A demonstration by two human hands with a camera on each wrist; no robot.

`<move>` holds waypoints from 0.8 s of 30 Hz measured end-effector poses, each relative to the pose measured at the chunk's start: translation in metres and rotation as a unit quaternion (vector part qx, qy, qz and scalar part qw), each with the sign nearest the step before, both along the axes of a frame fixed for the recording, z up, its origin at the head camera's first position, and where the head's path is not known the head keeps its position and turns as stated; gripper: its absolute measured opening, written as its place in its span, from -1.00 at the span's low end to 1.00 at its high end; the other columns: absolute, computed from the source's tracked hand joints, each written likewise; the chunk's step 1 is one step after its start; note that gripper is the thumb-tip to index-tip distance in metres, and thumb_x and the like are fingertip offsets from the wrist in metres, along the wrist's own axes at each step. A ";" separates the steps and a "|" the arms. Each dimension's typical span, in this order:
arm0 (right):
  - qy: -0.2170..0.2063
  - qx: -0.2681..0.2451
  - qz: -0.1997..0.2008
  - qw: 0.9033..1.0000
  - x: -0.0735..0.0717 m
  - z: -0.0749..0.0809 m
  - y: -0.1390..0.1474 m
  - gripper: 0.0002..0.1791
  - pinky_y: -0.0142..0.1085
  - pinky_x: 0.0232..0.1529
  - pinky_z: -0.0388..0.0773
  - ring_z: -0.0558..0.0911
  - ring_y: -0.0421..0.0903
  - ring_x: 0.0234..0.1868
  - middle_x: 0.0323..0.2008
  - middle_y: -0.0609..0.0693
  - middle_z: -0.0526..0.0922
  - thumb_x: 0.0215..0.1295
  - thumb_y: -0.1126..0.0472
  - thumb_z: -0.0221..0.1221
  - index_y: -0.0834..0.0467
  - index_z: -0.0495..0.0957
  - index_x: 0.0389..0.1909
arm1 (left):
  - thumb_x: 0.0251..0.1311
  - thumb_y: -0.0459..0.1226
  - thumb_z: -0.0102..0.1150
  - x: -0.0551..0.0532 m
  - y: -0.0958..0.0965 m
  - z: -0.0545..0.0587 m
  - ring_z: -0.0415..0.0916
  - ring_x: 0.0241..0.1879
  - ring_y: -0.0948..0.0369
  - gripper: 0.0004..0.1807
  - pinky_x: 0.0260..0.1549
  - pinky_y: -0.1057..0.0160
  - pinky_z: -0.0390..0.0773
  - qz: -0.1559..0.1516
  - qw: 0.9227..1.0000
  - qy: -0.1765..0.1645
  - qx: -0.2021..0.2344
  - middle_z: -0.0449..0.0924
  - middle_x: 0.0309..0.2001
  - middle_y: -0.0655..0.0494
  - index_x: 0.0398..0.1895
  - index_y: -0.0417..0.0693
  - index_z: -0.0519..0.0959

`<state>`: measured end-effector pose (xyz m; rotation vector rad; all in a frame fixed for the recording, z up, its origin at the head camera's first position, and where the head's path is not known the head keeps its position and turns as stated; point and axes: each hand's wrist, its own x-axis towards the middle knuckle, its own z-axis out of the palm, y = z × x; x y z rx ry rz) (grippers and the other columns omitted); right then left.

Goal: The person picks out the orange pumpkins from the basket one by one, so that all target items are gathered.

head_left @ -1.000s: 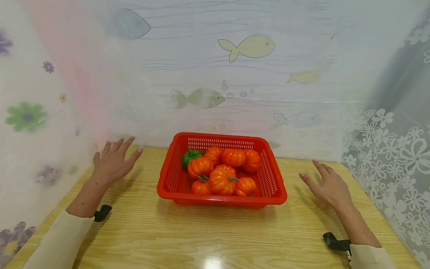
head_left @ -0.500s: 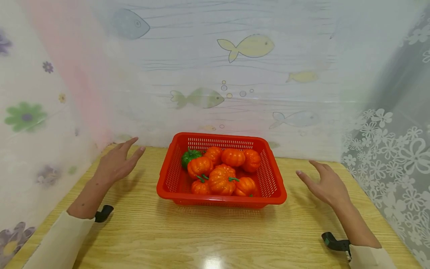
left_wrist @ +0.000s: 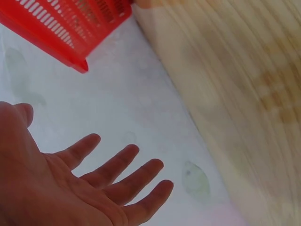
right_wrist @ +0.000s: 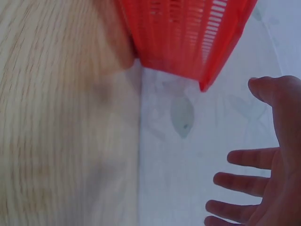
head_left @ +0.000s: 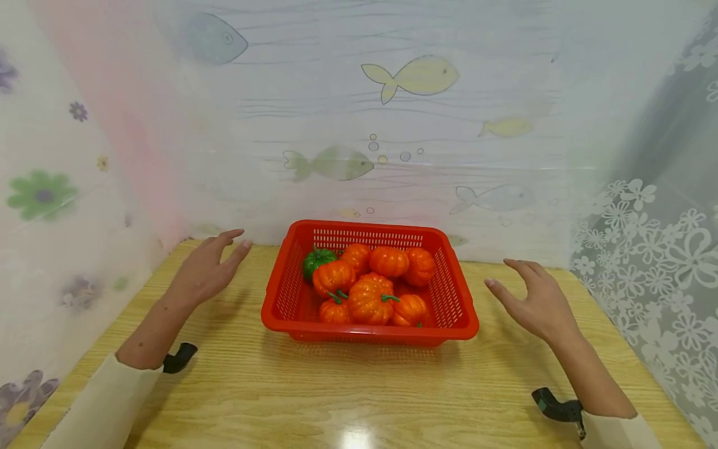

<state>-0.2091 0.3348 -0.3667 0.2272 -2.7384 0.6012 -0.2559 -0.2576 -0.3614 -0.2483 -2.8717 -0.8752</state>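
A red plastic basket [head_left: 370, 332] with slotted walls stands on the table, holding several orange pumpkins [head_left: 370, 300] and one green pumpkin [head_left: 320, 264] at its left. To the basket's left, apart from it, my left hand [head_left: 204, 271] hovers over the table with its fingers extended. My right hand [head_left: 533, 302] hovers on the other side, thumb and fingers spread, also clear of the rim. In the left wrist view the left hand [left_wrist: 94, 188] holds nothing. The right wrist view has the right hand [right_wrist: 268, 183] with straight fingers below the basket wall [right_wrist: 178, 37].
The wooden table [head_left: 336, 393] reaches back to a curtain [head_left: 415, 206] printed with fish. Flowered sheeting closes in the left side [head_left: 62, 249] and the right side [head_left: 662, 262]. A black wrist device [head_left: 179, 358] sits on the left wrist, another black device [head_left: 555, 405] on the right.
Both hands have moved inward toward the basket, the left one to the right and the right one to the left. The basket and pumpkins stay where they were.
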 end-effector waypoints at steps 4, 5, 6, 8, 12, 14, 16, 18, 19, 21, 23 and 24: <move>0.022 -0.008 0.017 1.000 0.003 0.006 -0.008 -0.25 0.48 0.25 0.32 0.40 0.49 0.36 0.38 0.41 0.45 0.48 -0.17 0.25 0.28 0.45 0.45 | 0.59 0.29 -0.27 0.003 0.008 0.004 0.28 0.43 -0.40 -0.13 0.30 -0.50 0.32 -0.007 1.000 -0.006 0.023 0.27 0.51 -0.42 0.71 -0.08 0.11; 0.026 -0.010 0.022 0.999 0.004 0.007 -0.010 -0.25 0.49 0.25 0.32 0.40 0.49 0.36 0.38 0.41 0.45 0.47 -0.16 0.26 0.28 0.46 0.45 | 0.59 0.29 -0.27 0.004 0.010 0.005 0.29 0.43 -0.40 -0.13 0.30 -0.49 0.34 -0.009 1.000 -0.008 0.029 0.27 0.52 -0.41 0.71 -0.07 0.10; 0.029 -0.012 0.026 0.999 0.005 0.009 -0.013 -0.26 0.49 0.25 0.31 0.40 0.49 0.36 0.38 0.40 0.46 0.47 -0.15 0.27 0.27 0.46 0.45 | 0.58 0.30 -0.27 0.004 0.012 0.005 0.29 0.43 -0.40 -0.12 0.30 -0.49 0.35 -0.011 0.999 -0.010 0.035 0.27 0.52 -0.40 0.72 -0.05 0.10; 0.036 -0.016 0.035 0.999 0.007 0.012 -0.017 -0.26 0.50 0.25 0.31 0.40 0.49 0.36 0.38 0.39 0.46 0.45 -0.13 0.29 0.27 0.47 0.45 | 0.58 0.31 -0.26 0.005 0.015 0.006 0.30 0.44 -0.39 -0.12 0.30 -0.48 0.36 -0.016 0.999 -0.018 0.047 0.27 0.53 -0.38 0.72 -0.03 0.09; 0.046 -0.021 0.048 0.998 0.011 0.017 -0.027 -0.27 0.50 0.25 0.31 0.40 0.47 0.35 0.38 0.36 0.48 0.42 -0.11 0.32 0.24 0.48 0.44 | 0.56 0.33 -0.26 0.007 0.022 0.008 0.31 0.45 -0.36 -0.10 0.31 -0.46 0.37 -0.025 0.997 -0.033 0.062 0.29 0.53 -0.34 0.72 0.00 0.08; 0.052 -0.021 0.054 0.997 0.013 0.019 -0.032 -0.28 0.49 0.26 0.31 0.40 0.45 0.36 0.38 0.34 0.49 0.41 -0.11 0.33 0.23 0.49 0.44 | 0.55 0.34 -0.26 0.008 0.025 0.009 0.32 0.45 -0.35 -0.10 0.31 -0.45 0.37 -0.025 0.997 -0.038 0.066 0.31 0.53 -0.32 0.72 0.01 0.08; 0.057 -0.021 0.060 0.996 0.014 0.021 -0.037 -0.28 0.48 0.27 0.31 0.40 0.44 0.36 0.38 0.32 0.49 0.40 -0.10 0.34 0.21 0.49 0.44 | 0.55 0.34 -0.25 0.009 0.028 0.010 0.33 0.45 -0.35 -0.10 0.31 -0.45 0.38 -0.025 0.997 -0.040 0.069 0.32 0.52 -0.31 0.72 0.02 0.08; 0.063 -0.020 0.067 0.996 0.015 0.023 -0.041 -0.28 0.47 0.27 0.32 0.40 0.43 0.37 0.38 0.31 0.49 0.39 -0.10 0.35 0.21 0.50 0.43 | 0.56 0.32 -0.24 0.009 0.031 0.011 0.33 0.44 -0.35 -0.12 0.31 -0.45 0.38 -0.024 0.996 -0.041 0.070 0.33 0.52 -0.30 0.72 0.02 0.08; 0.066 -0.019 0.071 0.995 0.016 0.023 -0.043 -0.29 0.47 0.27 0.32 0.40 0.42 0.37 0.38 0.30 0.49 0.39 -0.09 0.35 0.21 0.50 0.43 | 0.55 0.32 -0.23 0.009 0.032 0.011 0.34 0.44 -0.35 -0.11 0.31 -0.45 0.39 -0.023 0.996 -0.042 0.071 0.33 0.52 -0.30 0.72 0.02 0.08; 0.069 -0.020 0.078 0.994 0.017 0.024 -0.047 -0.29 0.45 0.28 0.32 0.40 0.41 0.37 0.38 0.29 0.49 0.38 -0.09 0.36 0.21 0.51 0.42 | 0.54 0.34 -0.22 0.008 0.035 0.012 0.35 0.44 -0.35 -0.10 0.30 -0.44 0.40 -0.023 0.996 -0.042 0.073 0.34 0.51 -0.30 0.72 0.02 0.07; 0.071 -0.021 0.085 0.994 0.018 0.026 -0.052 -0.31 0.43 0.29 0.32 0.40 0.39 0.37 0.38 0.27 0.50 0.38 -0.08 0.36 0.21 0.52 0.41 | 0.53 0.35 -0.21 0.007 0.038 0.012 0.36 0.43 -0.35 -0.09 0.30 -0.42 0.42 -0.024 0.996 -0.042 0.073 0.35 0.51 -0.29 0.72 0.03 0.07; 0.070 -0.021 0.087 0.993 0.018 0.026 -0.054 -0.31 0.42 0.30 0.33 0.41 0.37 0.37 0.37 0.26 0.50 0.38 -0.08 0.36 0.20 0.53 0.40 | 0.53 0.35 -0.20 0.006 0.039 0.012 0.37 0.42 -0.35 -0.09 0.29 -0.41 0.44 -0.024 0.996 -0.041 0.072 0.35 0.51 -0.29 0.73 0.04 0.08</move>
